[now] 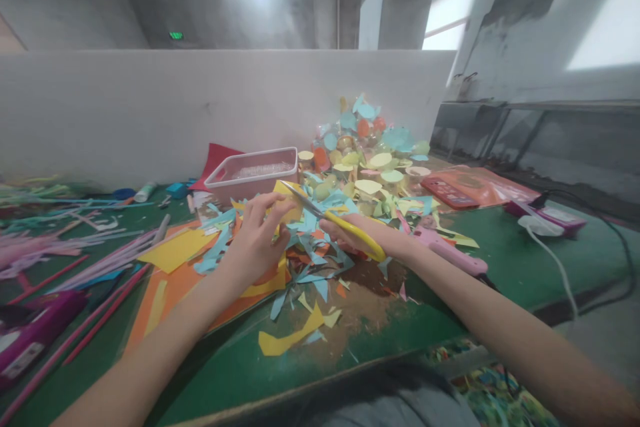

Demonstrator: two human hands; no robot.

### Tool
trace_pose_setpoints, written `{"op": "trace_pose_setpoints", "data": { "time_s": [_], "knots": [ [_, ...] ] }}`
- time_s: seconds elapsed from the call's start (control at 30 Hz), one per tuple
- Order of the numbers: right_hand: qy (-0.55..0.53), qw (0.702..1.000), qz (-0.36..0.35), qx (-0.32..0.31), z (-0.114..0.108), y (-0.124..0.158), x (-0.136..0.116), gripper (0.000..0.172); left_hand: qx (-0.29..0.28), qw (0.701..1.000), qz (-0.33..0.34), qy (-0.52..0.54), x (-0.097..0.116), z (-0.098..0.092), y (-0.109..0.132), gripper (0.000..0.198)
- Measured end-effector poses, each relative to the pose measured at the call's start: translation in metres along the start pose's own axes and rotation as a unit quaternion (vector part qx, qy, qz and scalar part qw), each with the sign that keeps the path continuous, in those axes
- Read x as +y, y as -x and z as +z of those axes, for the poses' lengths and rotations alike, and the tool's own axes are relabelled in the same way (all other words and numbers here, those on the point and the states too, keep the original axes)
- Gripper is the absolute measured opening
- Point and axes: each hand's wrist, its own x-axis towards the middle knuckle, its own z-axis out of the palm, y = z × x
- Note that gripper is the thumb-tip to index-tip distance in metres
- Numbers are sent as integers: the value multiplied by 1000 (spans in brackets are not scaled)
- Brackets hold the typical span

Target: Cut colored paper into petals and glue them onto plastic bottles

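My right hand (353,233) is closed on yellow-handled scissors (357,233), whose metal blades point up and left. The blade tips are close to a piece of yellow paper (284,188) by the fingers of my left hand (257,237). That left hand has its fingers curled around the yellow paper. Under both hands lies a heap of blue paper scraps (313,250). Orange sheets (143,310) and a cut yellow sheet (177,250) are left of the heap.
A pink bin (250,183) stands behind my left hand. Paper discs and cups (367,183) are piled at the back. To the right lie a pink glue gun (450,250), a red phone-like object (447,192) and a purple box (555,220). Coloured sticks (120,253) cover the left side.
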Motion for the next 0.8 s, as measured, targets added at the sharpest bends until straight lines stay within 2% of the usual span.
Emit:
{"op": "trace_pose_setpoints", "data": {
  "time_s": [0.3, 0.53, 0.8],
  "knots": [
    [-25, 999, 33, 6, -1, -2, 0, 58, -1, 1000, 6, -9, -6, 0, 2, 53],
    [-8, 999, 25, 22, -2, -1, 1, 64, 8, 998, 26, -57, -5, -3, -1, 52],
    [-7, 1000, 15, 6, -2, 2, 1, 60, 16, 999, 10, -34, -5, -4, -2, 48]
  ]
}}
